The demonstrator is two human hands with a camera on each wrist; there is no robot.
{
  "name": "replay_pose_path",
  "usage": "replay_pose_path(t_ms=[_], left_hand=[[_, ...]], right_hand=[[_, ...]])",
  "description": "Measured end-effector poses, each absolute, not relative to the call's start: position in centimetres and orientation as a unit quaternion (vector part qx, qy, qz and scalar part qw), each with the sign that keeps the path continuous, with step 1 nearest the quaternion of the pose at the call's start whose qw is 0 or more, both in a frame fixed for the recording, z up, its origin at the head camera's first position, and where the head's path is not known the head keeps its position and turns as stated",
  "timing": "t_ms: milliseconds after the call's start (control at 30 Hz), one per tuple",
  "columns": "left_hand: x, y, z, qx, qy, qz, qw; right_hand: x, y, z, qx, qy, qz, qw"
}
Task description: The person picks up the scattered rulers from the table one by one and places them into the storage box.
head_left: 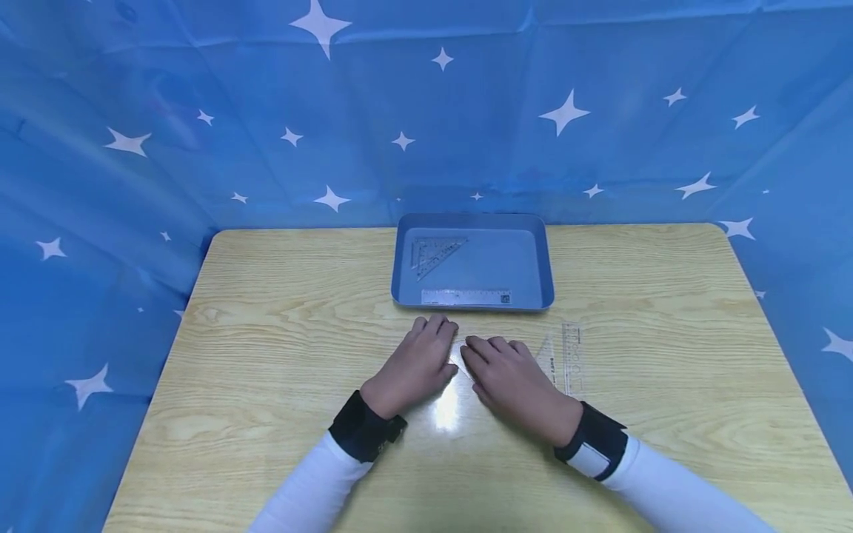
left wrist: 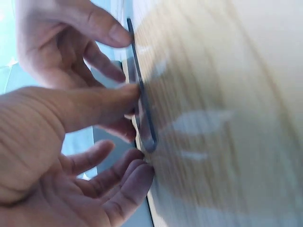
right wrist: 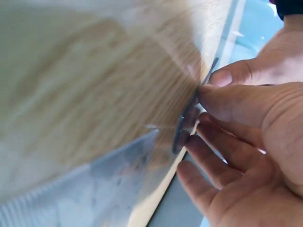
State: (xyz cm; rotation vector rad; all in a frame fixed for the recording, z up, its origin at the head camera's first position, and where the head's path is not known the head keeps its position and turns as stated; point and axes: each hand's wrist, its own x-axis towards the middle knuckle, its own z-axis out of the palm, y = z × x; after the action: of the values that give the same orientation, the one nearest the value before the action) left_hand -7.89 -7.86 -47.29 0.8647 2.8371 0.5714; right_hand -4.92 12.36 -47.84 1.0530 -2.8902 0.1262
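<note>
Between both hands is a thin, clear plastic piece (head_left: 458, 354) with straight edges and a rounded corner; the fingers hide most of it, and I cannot tell which drawing tool it is. My left hand (head_left: 416, 368) pinches it, the thumb on its near edge (left wrist: 145, 106) in the left wrist view. From the other side my right hand (head_left: 516, 381) also pinches it, thumb on the edge and fingers behind, as the right wrist view shows. Just right of the right hand lies a clear set square (head_left: 548, 361), partly covered by that hand. Beside it is a clear ruler (head_left: 571, 355) with round cut-outs.
Behind the hands, at the table's back edge, stands a shallow blue tray (head_left: 549, 275). It holds a clear triangular set square (head_left: 436, 254) at its back left and a straight ruler (head_left: 466, 297) along its front. A blue star-patterned cloth (head_left: 480, 111) hangs behind the wooden table (head_left: 286, 318).
</note>
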Motion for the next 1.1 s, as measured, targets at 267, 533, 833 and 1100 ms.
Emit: replay_pose_path(t_ms=[267, 533, 833, 1100], left_hand=[[-7.5, -7.7, -47.7, 0.279, 0.932, 0.220, 0.064], [-7.2, -6.6, -47.7, 0.210, 0.933, 0.279, 0.085], [-7.3, -5.6, -47.6, 0.172, 0.942, 0.272, 0.093], [-7.9, -5.3, -47.5, 0.143, 0.942, 0.282, 0.112]], right_hand=[[-6.0, 12.5, -47.8, 0.379, -0.920, 0.097, 0.009], [-7.0, 12.8, -48.6, 0.398, -0.893, 0.209, 0.003], [-7.5, 12.7, -47.7, 0.286, -0.940, 0.181, -0.035], [-8.6, 12.5, -47.3, 0.285, -0.933, 0.203, -0.085]])
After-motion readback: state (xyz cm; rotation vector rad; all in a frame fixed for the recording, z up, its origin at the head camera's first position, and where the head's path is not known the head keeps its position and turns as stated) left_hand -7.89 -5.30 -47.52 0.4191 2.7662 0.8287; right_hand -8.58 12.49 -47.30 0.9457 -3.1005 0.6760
